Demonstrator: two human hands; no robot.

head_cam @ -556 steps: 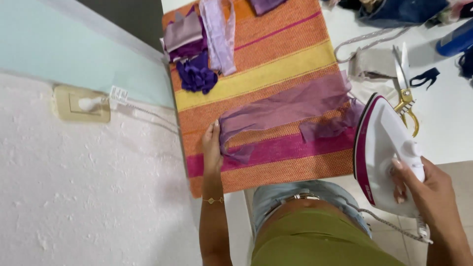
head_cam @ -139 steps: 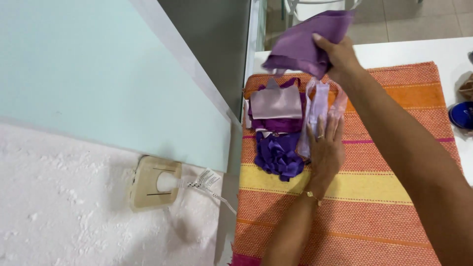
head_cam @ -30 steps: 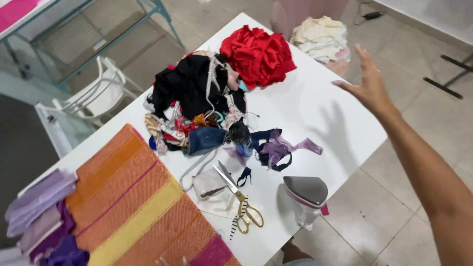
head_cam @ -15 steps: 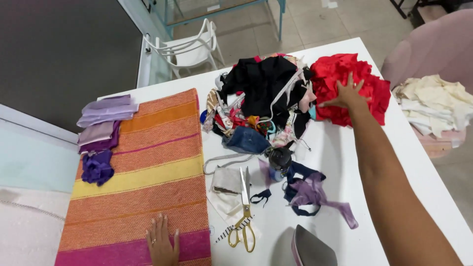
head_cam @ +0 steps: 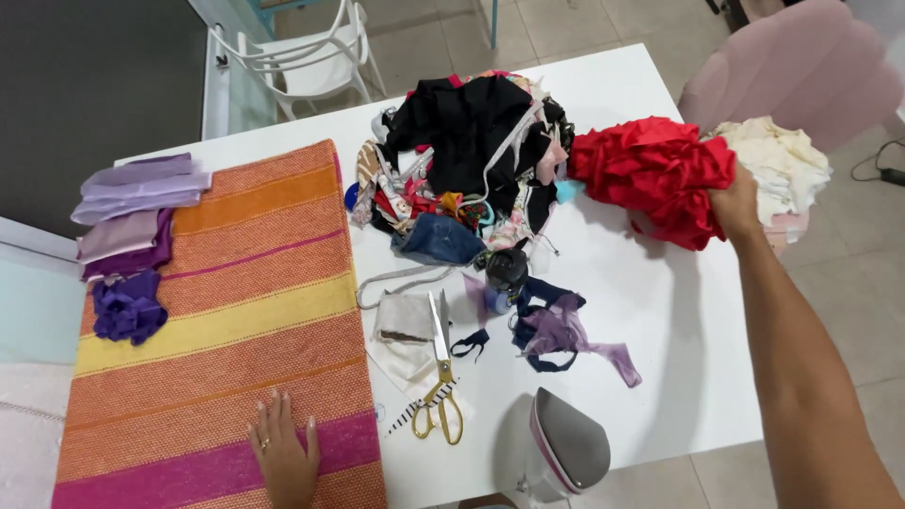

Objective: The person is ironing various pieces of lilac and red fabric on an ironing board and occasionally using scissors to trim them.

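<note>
Our right hand [head_cam: 737,203] grips the bunched red ruffled fabric [head_cam: 652,175] at the white table's [head_cam: 679,320] far edge; our left hand [head_cam: 283,454] lies flat and open on the striped orange woven mat [head_cam: 236,320]. Dragging it could snag the mixed clothes pile [head_cam: 467,160].

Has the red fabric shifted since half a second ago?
Yes. The right hand has gripped the red fabric and pulled it away from the dark clothes pile, toward the table's right edge, bunched and partly lifted.
</note>
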